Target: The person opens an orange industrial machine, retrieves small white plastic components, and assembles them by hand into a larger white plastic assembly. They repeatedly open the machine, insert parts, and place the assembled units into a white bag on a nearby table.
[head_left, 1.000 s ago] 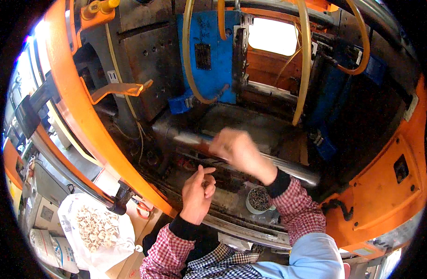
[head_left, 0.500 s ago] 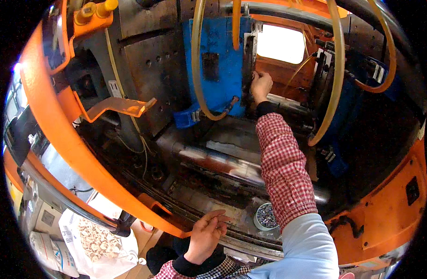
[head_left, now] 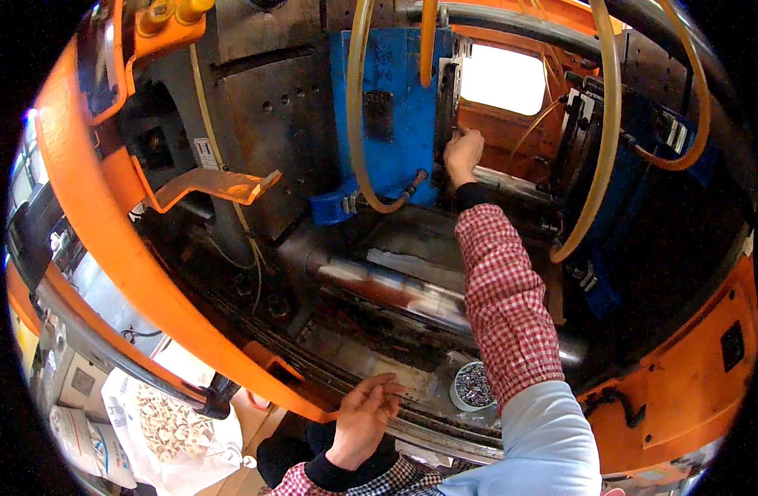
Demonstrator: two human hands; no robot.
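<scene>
My right hand (head_left: 464, 156) reaches deep into the machine, its fingers pinched together against the edge of the blue mould half (head_left: 395, 107). Whatever lies between those fingertips is hidden or too small to name. Low in the view, my left hand (head_left: 364, 420) hovers by the machine's front edge with its fingers curled and thumb drawn in; its contents cannot be made out. A round tub (head_left: 474, 386) of small shiny metal parts stands on the ledge, beside my right sleeve.
Amber hoses (head_left: 358, 107) loop down before the mould. A second blue mould half (head_left: 618, 190) is at right. A polished bar (head_left: 387, 285) crosses beneath my right arm. An orange guard frame (head_left: 147, 264) curves along the left, with a white bag (head_left: 131, 422) of pale small parts below it.
My right hand stays at the mould's edge, its fingers shifting only slightly. My left hand keeps its place and shape. The whole view has shifted a little.
</scene>
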